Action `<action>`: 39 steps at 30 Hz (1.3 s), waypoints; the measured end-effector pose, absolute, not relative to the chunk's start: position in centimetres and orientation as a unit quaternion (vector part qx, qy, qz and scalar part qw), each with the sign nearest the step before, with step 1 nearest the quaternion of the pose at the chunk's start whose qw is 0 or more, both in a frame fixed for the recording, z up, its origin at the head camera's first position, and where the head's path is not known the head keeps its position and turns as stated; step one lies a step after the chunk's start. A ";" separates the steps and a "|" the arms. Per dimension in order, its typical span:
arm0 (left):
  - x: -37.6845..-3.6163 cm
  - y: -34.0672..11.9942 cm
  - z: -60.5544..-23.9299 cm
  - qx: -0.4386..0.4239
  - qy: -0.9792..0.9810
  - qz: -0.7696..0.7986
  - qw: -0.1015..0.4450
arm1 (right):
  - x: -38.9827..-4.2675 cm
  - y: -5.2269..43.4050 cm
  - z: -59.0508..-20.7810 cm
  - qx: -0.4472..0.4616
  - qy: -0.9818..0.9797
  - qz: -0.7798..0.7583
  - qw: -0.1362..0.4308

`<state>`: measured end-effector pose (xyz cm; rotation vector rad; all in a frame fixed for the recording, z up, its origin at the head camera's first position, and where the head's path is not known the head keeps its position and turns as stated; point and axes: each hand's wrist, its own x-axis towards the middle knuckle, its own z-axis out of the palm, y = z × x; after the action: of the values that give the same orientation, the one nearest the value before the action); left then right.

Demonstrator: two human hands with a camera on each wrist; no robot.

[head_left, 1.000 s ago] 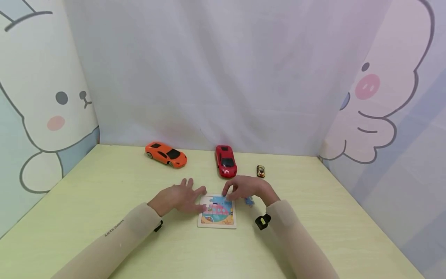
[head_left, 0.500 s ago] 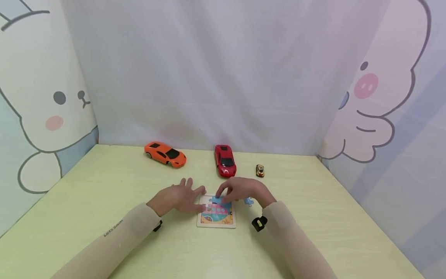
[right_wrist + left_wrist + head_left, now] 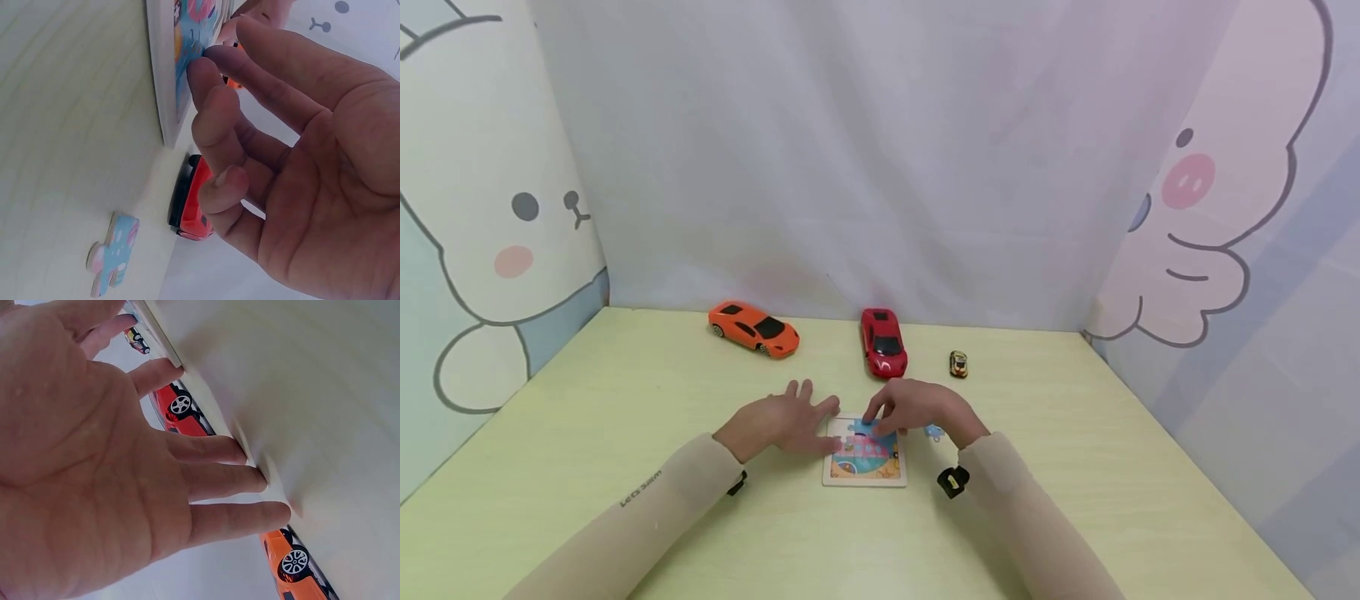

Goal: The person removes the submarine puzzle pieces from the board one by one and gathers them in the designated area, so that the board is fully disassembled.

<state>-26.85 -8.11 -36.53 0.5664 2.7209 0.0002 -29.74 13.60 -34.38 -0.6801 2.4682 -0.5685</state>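
On my feed, the puzzle board lies flat on the pale green table, nearer the front edge than the back wall. My left hand rests spread beside the board's left edge, fingers straight and fanned, gripping nothing; its thumb side meets that edge. My right hand hovers over the board's far end, fingers loosely bent, and its fingertips press down on the blue picture near the top. I cannot tell whether a piece sits under them. A loose blue puzzle piece lies just right of the board, apart from it. Beyond the board stands a red toy car, nose toward it, close behind the right hand. A small yellow car sits to the right of the board and farther back; an orange car sits left and farther back, near the white curtain. Bare table spreads to the left, right and front of the board.
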 end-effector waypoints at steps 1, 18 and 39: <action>-26.9 -8.1 -36.5 0.201 0.963 0.000 0.181 | -29.7 13.6 -34.3 -0.249 0.910 -0.209 0.257; -26.9 -8.3 -36.4 0.214 0.961 0.000 0.176 | -28.7 12.2 -35.0 -0.221 0.935 -0.152 0.232; -27.0 -8.2 -36.4 0.206 0.961 -0.003 0.186 | -29.4 12.2 -35.6 -0.230 0.932 -0.171 0.223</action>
<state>-27.02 -8.18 -36.41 0.5809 2.7051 -0.0076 -29.39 12.16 -35.58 -0.6346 2.5719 -0.4723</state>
